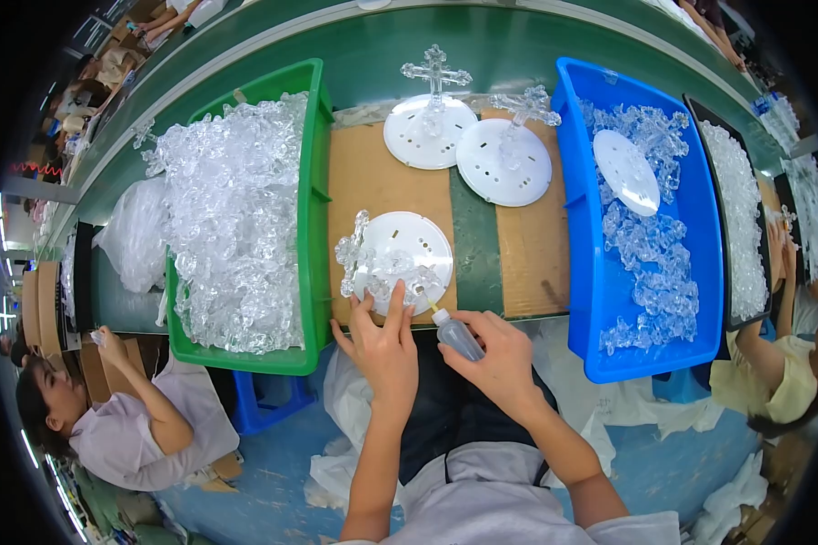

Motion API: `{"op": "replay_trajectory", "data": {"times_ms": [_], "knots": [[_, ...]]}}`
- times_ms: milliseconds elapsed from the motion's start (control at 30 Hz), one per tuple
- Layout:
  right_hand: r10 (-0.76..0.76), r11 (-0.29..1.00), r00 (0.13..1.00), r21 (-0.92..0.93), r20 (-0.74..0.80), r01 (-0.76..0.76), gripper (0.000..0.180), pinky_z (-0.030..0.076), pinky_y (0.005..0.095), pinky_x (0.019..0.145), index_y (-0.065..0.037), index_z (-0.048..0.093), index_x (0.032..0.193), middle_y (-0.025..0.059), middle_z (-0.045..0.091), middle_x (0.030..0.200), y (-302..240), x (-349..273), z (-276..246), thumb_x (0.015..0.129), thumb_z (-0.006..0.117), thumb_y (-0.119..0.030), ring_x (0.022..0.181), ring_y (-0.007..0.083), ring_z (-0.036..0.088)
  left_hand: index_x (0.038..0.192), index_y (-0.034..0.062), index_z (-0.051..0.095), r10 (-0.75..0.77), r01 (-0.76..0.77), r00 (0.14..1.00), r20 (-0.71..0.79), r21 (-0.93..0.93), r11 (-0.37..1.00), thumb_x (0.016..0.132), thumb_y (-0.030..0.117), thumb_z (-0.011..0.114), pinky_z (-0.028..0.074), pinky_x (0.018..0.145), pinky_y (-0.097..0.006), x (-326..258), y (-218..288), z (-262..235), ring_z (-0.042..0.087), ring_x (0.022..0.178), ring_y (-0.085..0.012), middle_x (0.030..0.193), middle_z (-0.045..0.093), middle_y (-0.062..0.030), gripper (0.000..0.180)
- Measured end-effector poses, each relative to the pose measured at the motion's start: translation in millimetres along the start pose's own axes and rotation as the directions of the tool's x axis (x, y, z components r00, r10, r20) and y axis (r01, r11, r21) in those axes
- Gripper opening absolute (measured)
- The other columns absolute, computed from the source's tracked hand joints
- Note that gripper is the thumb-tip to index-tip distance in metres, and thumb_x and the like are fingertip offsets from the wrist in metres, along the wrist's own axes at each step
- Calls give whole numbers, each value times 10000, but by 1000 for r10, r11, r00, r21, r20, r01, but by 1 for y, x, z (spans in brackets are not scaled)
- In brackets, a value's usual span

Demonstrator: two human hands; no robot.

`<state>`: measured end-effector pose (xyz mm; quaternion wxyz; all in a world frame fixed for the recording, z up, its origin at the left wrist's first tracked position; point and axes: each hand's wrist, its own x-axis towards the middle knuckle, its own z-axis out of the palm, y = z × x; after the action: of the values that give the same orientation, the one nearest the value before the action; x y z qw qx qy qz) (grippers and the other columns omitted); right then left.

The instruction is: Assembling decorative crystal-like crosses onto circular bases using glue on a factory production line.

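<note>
On the cardboard in front of me lies a round white disc [430, 243] with small holes. A clear, ornate cross-shaped piece [353, 252] lies across its left part, with more clear parts near the disc's middle. My left hand [384, 352] has its fingers spread, their tips resting at the disc's near edge and against the clear parts. My right hand [500, 356] is closed around a small clear squeeze bottle [459, 336] with a thin yellowish tip. That tip points at the clear parts beside my left fingers. Whether it touches them I cannot tell.
Two white discs, a left one [418, 145] and a right one [495, 182], carry upright clear crosses farther back. A green bin [315, 209] of clear pieces stands left. A blue bin [574, 236] on the right holds clear pieces and a white disc [627, 173]. Other people sit either side.
</note>
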<state>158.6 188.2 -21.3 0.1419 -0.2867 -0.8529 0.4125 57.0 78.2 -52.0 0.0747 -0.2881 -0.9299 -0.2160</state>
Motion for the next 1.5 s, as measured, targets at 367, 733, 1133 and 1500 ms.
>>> {"op": "replay_trajectory", "data": {"times_ms": [367,733,1133,1500], "knots": [[79,974,995,209,53,-89,409,506,264,605,-30,629,1060,84,657,870,-10,-16,-1,703,767,-175,694,157,634,1262,164,577,40,-89,983,-177,-281,956,853,93,627,380,957,-438,-12,-7,-11,533,1072,-327,1131,515,-162,418],[0,995,996,104,84,-9,377,507,308,592,-45,624,992,99,641,791,-22,-3,33,718,744,-274,647,219,652,1212,28,593,-310,301,941,133,-746,594,878,79,622,229,479,-199,27,-11,-12,294,548,-14,627,374,68,339],[-9,995,998,103,68,2,362,486,333,565,-64,622,990,94,626,777,-20,3,36,716,738,-270,620,237,624,1195,61,622,-318,314,939,135,-714,625,869,94,641,200,474,-227,28,-12,-14,253,548,-35,593,314,64,327],[9,982,985,190,-173,25,445,507,279,714,-12,587,1072,104,656,916,-12,3,-11,695,788,-137,802,163,636,1220,74,595,-275,256,959,70,-633,730,888,90,611,259,466,-228,23,-16,-10,280,562,-45,628,287,7,332]]}}
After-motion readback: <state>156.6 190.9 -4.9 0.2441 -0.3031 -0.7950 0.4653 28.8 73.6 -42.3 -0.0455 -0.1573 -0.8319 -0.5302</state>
